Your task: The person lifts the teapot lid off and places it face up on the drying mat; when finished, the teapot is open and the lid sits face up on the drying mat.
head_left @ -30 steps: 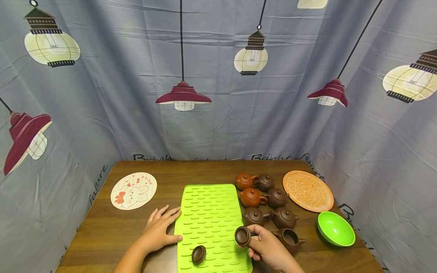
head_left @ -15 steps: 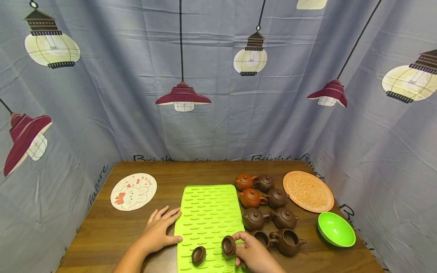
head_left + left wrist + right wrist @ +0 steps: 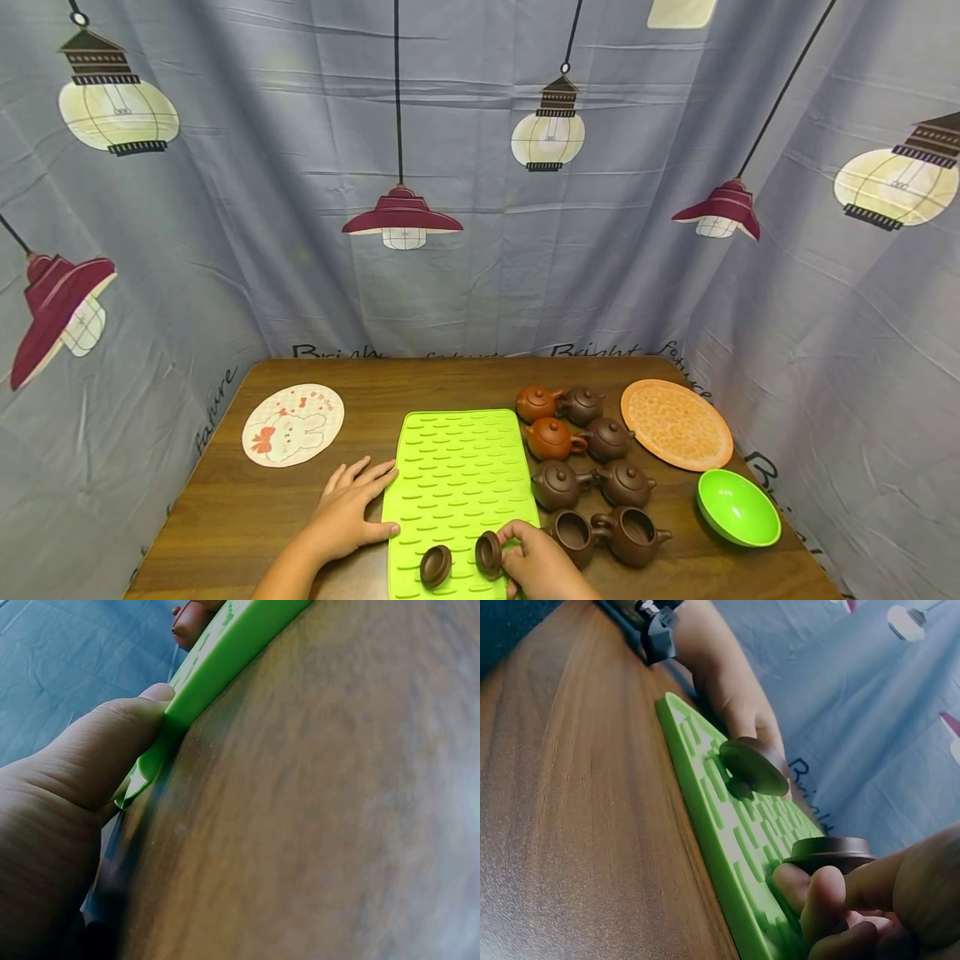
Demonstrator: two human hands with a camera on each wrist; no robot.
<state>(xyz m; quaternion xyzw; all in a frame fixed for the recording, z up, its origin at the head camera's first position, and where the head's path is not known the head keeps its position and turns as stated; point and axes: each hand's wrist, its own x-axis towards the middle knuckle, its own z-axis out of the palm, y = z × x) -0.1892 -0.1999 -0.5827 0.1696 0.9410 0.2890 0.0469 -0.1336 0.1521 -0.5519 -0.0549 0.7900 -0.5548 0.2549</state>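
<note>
Right hand (image 3: 536, 562) and its lid (image 3: 488, 556) have shifted toward 8 o'clock over the last second, closing on the second lid (image 3: 436, 567). Held lid: pinched at the knob side, over the near end of the green mat (image 3: 465, 475); can't tell if it touches. On edge in head view, long axis roughly 11 to 5, hollow underside facing about 9. Second lid sits just beside it at 9 o'clock, tilted on its knob, underside up, long axis near 1 to 7. Left hand (image 3: 347, 512) is free of any grip, fingers spread on the bench (image 3: 360, 383), thumb on the mat's 9 o'clock edge. Two open-topped teapots (image 3: 636, 536) stand at 3 o'clock from the held lid; the farther one's spout points to 3.
</note>
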